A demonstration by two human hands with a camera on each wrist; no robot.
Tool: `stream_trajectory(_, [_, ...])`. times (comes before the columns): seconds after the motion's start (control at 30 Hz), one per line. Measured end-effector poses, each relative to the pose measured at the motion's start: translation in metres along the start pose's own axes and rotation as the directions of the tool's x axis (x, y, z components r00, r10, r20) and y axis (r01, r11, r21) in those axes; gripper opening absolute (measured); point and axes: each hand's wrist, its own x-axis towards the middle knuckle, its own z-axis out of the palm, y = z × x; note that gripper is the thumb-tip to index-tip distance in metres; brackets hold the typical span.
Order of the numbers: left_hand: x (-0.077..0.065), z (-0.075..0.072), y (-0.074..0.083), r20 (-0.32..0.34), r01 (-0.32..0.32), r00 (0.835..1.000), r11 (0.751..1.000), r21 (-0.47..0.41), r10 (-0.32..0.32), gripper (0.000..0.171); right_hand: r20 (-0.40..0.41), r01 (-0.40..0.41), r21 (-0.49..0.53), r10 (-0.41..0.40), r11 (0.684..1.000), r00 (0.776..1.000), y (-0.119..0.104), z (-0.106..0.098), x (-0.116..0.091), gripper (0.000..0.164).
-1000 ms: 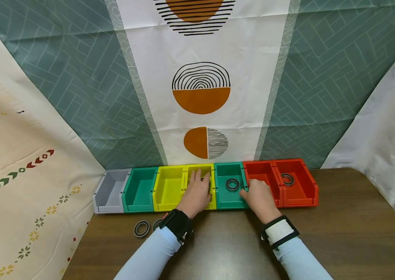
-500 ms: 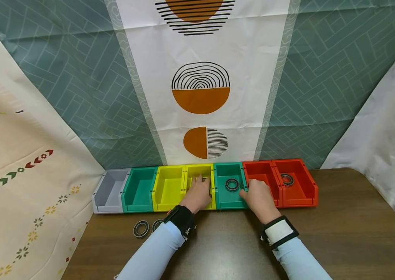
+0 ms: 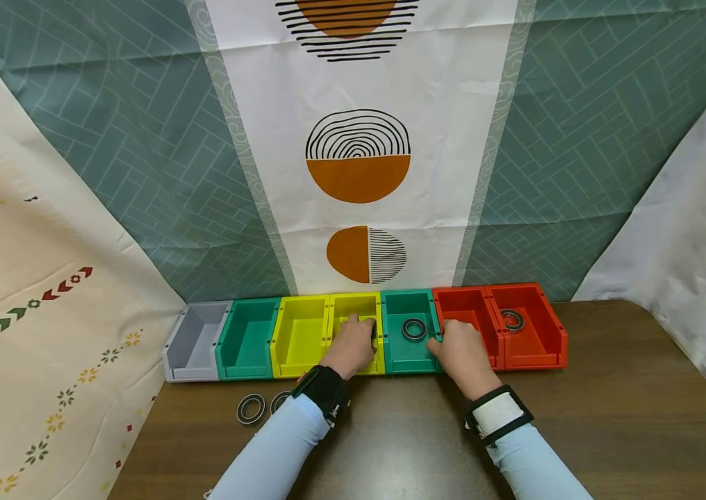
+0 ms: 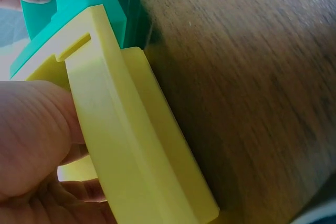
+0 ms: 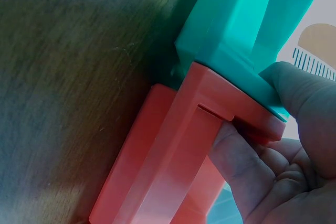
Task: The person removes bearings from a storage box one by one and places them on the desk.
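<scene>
Nearest, two bearings [image 3: 251, 410] lie side by side on the wooden table [image 3: 415, 444], the second partly behind the left sleeve [image 3: 281, 441]. Beyond, the left hand [image 3: 351, 347], fingers curled inside the right-hand yellow bin [image 3: 353, 301], pinches a dark ring [image 3: 374, 333], barely visible, while the right hand [image 3: 467, 354] grips the adjoining walls of the green bin [image 3: 413, 361] and neighbouring red bin [image 3: 453, 298]. Farther in, one ring [image 3: 414, 330] lies in that green bin, another ring [image 3: 513, 320] in the end red bin [image 3: 539, 344].
</scene>
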Motion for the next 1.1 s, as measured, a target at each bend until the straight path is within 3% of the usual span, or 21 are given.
stream_trajectory(0.23, [-0.002,-0.003,0.001,0.004,-0.005,1.0,1.0,0.018,0.005,0.043,-0.009,0.012,-0.001,-0.012,1.0,1.0,0.001,0.0,-0.001,0.023])
stream_trajectory(0.6, [-0.004,-0.004,0.003,0.048,0.008,0.999,0.992,0.13,-0.014,0.038,-0.015,0.022,-0.006,-0.022,1.0,1.0,0.001,0.0,-0.001,0.023])
stream_trajectory(0.83, [-0.009,-0.007,0.004,0.002,-0.029,1.0,0.974,0.227,0.029,0.034,-0.025,0.036,-0.007,-0.037,0.999,0.999,0.001,0.0,-0.001,0.024])
stream_trajectory(1.1, [-0.01,-0.003,0.001,-0.075,-0.039,0.996,0.99,0.136,0.049,0.043,-0.019,0.026,-0.005,-0.026,1.0,0.999,0.001,0.0,-0.002,0.024])
